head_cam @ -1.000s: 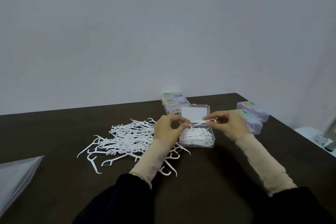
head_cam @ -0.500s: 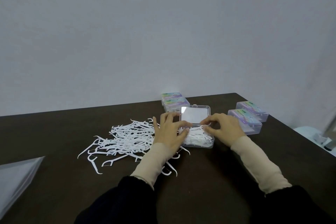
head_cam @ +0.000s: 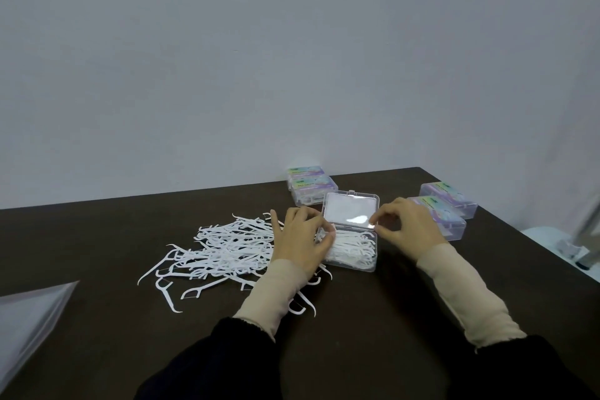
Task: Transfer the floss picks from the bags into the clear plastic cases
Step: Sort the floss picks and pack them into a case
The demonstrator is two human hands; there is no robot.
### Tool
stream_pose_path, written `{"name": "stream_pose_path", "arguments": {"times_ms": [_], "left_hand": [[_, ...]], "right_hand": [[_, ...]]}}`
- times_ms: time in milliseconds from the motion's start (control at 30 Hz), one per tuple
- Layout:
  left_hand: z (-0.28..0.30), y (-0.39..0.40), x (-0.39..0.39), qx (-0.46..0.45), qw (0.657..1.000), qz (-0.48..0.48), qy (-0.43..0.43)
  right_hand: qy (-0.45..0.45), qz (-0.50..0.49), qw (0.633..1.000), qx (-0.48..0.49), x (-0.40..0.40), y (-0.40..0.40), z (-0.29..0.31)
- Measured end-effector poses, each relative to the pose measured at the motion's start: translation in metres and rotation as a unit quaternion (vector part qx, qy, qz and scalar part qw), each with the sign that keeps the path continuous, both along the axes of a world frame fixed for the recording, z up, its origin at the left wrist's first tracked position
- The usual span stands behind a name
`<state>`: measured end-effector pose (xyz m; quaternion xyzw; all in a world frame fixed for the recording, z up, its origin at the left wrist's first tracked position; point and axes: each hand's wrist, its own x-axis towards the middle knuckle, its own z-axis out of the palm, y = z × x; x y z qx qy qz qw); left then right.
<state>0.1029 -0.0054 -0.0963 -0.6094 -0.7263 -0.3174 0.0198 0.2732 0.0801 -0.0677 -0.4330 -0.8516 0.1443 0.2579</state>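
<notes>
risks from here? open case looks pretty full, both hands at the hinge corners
1. Picks in the open case sit heaped near the rim; closing the lid may trap some, so it won't latch.
2. The left hand and its sleeve lie over the loose pile; pulling back could drag picks off the table.
3. The right hand is close to a closed case and might nudge it.

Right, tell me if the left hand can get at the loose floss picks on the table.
Probably yes: the left hand sits at the open case, right beside the loose floss picks, with nothing between them.

txt: none legible | closed cases (head_cam: 313, 187) w/ colour labels | print too small/blurred
</notes>
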Motion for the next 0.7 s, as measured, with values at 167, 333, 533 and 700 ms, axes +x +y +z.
{"name": "stream_pose_path", "arguments": {"times_ms": [167, 333, 533, 700], "left_hand": [[-0.0019, 0.001, 0.0013, -0.003, 1.0, 0.008, 0.022], [-0.0022, 0.0021, 0.0041, -0.029, 0.997, 0.039, 0.068], [-0.003, 0.0024, 0.0049, -0.02, 0.996, 0.057, 0.063], [-0.0019, 0.0018, 0.0032, -0.018, 0.997, 0.051, 0.049]], "right_hand": [[-0.003, -0.002, 0.999, -0.053, -0.0015, 0.0011, -0.0019], [0.029, 0.0, 0.997, -0.077, -0.003, -0.0011, -0.0021], [0.043, 0.014, 0.994, -0.1, -0.0043, -0.0042, -0.0021], [0.003, -0.001, 0.998, -0.062, -0.0056, -0.0087, -0.0027]]}}
